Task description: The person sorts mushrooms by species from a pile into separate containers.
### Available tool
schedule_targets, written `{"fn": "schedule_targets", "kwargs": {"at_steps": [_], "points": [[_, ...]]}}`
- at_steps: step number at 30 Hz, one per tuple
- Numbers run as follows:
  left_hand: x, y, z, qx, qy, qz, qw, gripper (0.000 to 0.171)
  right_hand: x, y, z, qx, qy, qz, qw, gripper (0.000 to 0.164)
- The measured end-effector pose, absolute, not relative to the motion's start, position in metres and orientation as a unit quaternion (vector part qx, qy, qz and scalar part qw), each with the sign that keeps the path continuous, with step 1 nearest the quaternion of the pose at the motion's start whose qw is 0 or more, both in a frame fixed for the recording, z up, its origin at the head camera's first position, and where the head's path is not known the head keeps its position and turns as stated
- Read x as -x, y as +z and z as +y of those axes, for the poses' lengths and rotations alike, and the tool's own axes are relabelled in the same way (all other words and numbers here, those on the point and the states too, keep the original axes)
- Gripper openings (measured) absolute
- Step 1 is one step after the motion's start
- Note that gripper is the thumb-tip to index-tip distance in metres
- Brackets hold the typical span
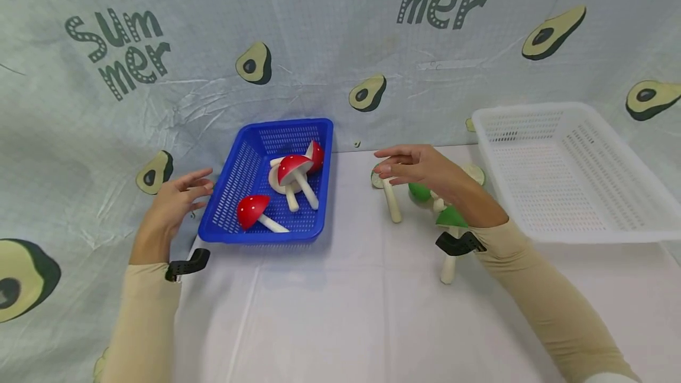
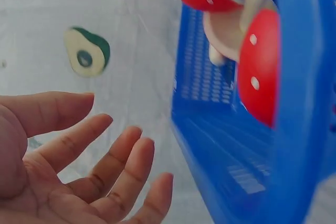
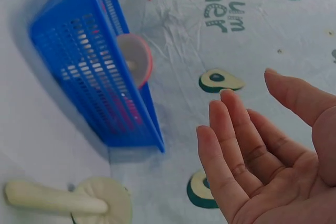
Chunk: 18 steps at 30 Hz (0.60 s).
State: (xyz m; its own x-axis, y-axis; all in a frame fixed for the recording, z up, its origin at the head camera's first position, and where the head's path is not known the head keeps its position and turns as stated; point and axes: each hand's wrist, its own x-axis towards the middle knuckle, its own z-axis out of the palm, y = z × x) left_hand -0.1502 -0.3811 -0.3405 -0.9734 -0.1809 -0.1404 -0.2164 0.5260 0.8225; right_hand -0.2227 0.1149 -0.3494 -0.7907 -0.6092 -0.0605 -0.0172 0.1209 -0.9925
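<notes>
My left hand (image 1: 175,203) hovers just left of the blue basket (image 1: 324,217), fingers loosely extended and holding nothing. Inside that basket lie several red-capped toy mushrooms with white dots, one of them a red mushroom (image 1: 252,210) near the front. In the left wrist view the basket wall stands apart from my fingertips. My right hand (image 1: 425,170) is above several green toy mushrooms, its palm bare in the right wrist view. A pale mushroom stem (image 1: 392,203) and a green-capped mushroom (image 1: 451,217) show around it; my hand and forearm partly hide the others.
A white perforated basket (image 1: 542,188) stands on the right, with nothing visible in it. White cloth covers the table (image 1: 319,312). Behind it hangs a sheet (image 1: 319,28) printed with avocados and lettering.
</notes>
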Motion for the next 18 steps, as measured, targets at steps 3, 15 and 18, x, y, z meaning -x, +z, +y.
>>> {"fn": "schedule_targets", "kwargs": {"at_steps": [3, 15, 18], "points": [[0.152, -0.330, -0.367, 0.079, 0.475, 0.877, 0.010, 0.055, 0.221, -0.346, 0.128, 0.217, -0.619, 0.724, 0.215, 0.050], [0.161, -0.313, -0.306, -0.026, 0.494, 0.869, 0.020, 0.052, 0.219, -0.341, 0.192, 0.210, -0.603, 0.751, 0.167, 0.050], [0.165, -0.313, -0.289, -0.048, 0.511, 0.858, 0.031, 0.051, 0.216, -0.342, 0.213, 0.197, -0.598, 0.762, 0.149, 0.049]]}}
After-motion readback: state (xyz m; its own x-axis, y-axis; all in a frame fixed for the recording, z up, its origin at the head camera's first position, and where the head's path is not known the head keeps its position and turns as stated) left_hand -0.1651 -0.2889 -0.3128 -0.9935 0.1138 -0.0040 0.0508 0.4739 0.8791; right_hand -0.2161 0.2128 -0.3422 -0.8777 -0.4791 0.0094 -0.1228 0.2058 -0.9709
